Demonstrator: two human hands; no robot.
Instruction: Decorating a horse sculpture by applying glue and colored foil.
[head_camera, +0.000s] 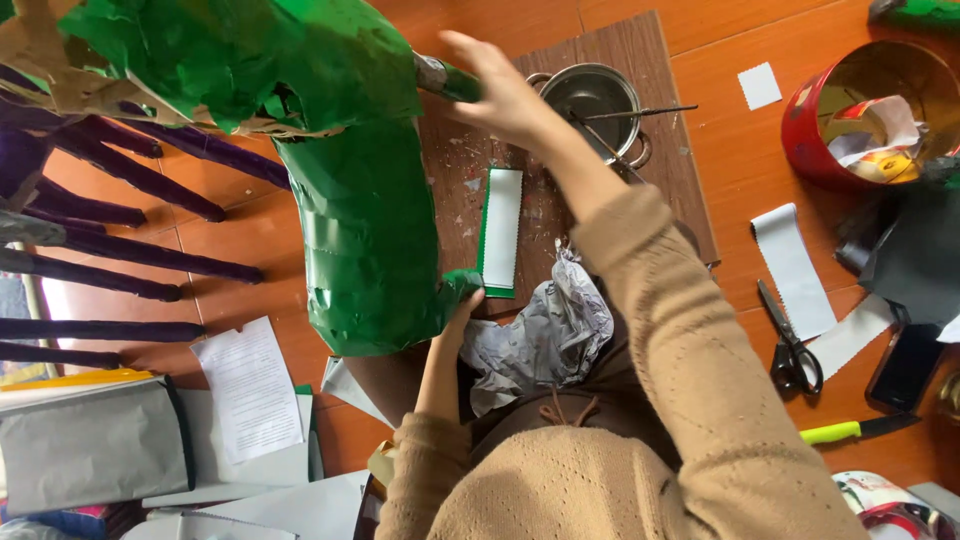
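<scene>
A large green paper-covered figure (350, 210) fills the upper left, with purple spikes (120, 200) fanning out to the left. My left hand (458, 312) presses against a short green limb at the figure's lower right edge. My right hand (500, 90) is raised over the board, its fingers spread, touching another green limb (455, 82) near the figure's top. It grips nothing that I can see. A green-edged white paper strip (502, 230) lies on the brown board (660, 130) between my hands.
A metal pot (592, 98) with a brush stands on the board. Crumpled newspaper (540, 330) lies in my lap. To the right are white strips (795, 265), scissors (790, 345), a red tin (860, 110), a phone (905, 365) and a yellow-handled knife (850, 432). Papers (250, 390) lie lower left.
</scene>
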